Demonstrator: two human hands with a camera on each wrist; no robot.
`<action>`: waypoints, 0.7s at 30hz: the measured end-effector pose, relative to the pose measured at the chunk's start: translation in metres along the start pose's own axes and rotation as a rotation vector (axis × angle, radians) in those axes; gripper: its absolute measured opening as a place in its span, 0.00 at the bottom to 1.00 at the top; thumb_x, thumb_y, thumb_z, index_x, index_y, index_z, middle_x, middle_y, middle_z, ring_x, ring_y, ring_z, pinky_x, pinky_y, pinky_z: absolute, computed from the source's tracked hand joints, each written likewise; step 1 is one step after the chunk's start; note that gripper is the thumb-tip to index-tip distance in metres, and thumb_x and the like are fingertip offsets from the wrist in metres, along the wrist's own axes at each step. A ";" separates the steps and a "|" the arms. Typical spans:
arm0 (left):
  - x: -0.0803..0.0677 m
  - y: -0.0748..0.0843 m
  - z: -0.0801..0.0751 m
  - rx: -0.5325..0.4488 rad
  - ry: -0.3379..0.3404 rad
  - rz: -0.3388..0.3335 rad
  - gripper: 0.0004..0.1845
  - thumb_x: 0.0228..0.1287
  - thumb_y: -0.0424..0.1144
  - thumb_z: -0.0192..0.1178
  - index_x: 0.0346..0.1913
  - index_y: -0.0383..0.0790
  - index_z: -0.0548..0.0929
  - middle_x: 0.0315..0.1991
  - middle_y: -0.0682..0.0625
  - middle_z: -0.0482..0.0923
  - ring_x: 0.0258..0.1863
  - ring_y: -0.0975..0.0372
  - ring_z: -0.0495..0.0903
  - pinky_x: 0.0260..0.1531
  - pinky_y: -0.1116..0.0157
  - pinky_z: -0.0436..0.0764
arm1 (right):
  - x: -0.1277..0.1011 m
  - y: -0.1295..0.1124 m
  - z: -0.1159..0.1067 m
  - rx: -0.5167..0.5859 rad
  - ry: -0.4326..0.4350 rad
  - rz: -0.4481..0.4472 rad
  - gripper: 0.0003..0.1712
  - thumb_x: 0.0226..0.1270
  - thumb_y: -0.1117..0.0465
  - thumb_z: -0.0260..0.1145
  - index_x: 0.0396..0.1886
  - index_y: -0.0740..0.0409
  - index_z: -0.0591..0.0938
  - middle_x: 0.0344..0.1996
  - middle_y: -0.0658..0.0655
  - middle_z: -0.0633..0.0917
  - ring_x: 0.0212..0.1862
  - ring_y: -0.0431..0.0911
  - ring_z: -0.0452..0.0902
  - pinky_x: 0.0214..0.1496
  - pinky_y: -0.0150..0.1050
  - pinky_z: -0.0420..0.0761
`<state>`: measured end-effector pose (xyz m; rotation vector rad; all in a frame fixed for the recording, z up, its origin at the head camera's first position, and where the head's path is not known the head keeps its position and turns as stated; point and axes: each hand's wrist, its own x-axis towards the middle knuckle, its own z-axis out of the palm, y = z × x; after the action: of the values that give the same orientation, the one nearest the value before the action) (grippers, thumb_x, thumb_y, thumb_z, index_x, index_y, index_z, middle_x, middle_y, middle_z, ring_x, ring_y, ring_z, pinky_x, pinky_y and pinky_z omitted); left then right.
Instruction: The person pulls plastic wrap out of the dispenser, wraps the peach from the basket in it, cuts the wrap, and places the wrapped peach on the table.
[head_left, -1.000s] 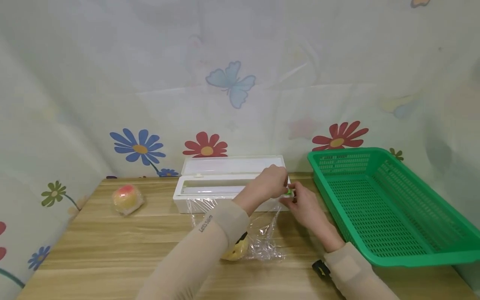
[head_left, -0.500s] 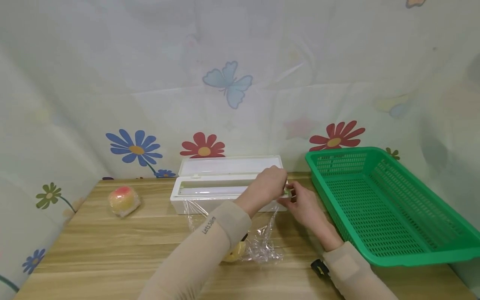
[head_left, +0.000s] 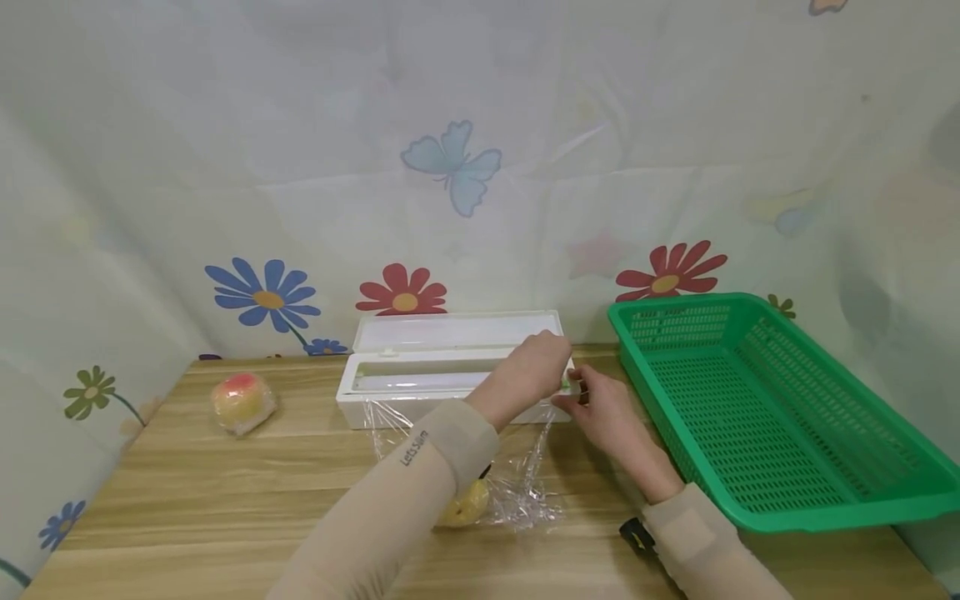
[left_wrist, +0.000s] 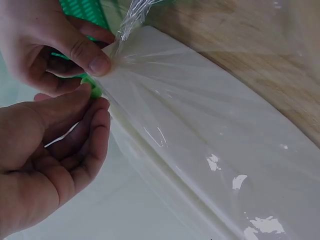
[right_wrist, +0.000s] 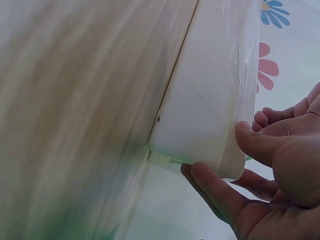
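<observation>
A white cling film dispenser box (head_left: 351,410) lies on the table with its lid (head_left: 457,332) raised at the back. At its right end my left hand (head_left: 534,367) pinches a small green slide cutter (left_wrist: 92,86) between thumb and fingers. My right hand (head_left: 606,410) grips the box's right corner, its thumb (right_wrist: 246,136) on the film-covered front and its fingers against the end. Cling film (head_left: 525,500) hangs over the front edge and bunches on the table. Under it sits a yellow fruit (head_left: 468,505), partly hidden by my left sleeve.
A peach-like fruit (head_left: 243,403) wrapped in film lies at the left of the wooden table (head_left: 300,475). To the right stands a green plastic basket (head_left: 660,400), close beside my right forearm. A flower-printed curtain (head_left: 480,233) hangs behind the box.
The head view has shifted slightly, so everything appears a little further left. Both hands stay at the right end of the box, holding as before.
</observation>
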<state>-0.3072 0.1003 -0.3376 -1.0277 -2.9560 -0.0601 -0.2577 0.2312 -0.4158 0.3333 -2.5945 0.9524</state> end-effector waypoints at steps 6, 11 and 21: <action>-0.004 -0.002 -0.003 0.021 0.003 0.017 0.05 0.67 0.26 0.63 0.39 0.38 0.85 0.37 0.46 0.85 0.33 0.59 0.84 0.32 0.63 0.83 | 0.000 0.000 0.000 -0.010 0.030 -0.030 0.19 0.61 0.64 0.78 0.44 0.72 0.81 0.36 0.67 0.87 0.35 0.58 0.86 0.36 0.51 0.85; -0.008 -0.005 -0.006 -0.010 -0.010 0.007 0.04 0.65 0.26 0.65 0.38 0.37 0.85 0.36 0.45 0.85 0.31 0.59 0.82 0.31 0.62 0.83 | 0.001 -0.001 -0.001 -0.005 0.020 -0.032 0.18 0.61 0.65 0.78 0.44 0.72 0.81 0.35 0.67 0.87 0.35 0.57 0.86 0.36 0.50 0.85; -0.015 -0.007 -0.005 0.070 0.015 0.042 0.06 0.72 0.28 0.59 0.40 0.38 0.85 0.36 0.46 0.84 0.36 0.59 0.84 0.35 0.63 0.84 | 0.001 -0.002 0.002 -0.043 0.012 -0.039 0.18 0.62 0.64 0.77 0.44 0.72 0.81 0.30 0.64 0.86 0.32 0.55 0.83 0.36 0.51 0.83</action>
<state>-0.2998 0.0853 -0.3330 -1.0757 -2.8992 0.0359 -0.2583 0.2281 -0.4156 0.3639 -2.5846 0.8810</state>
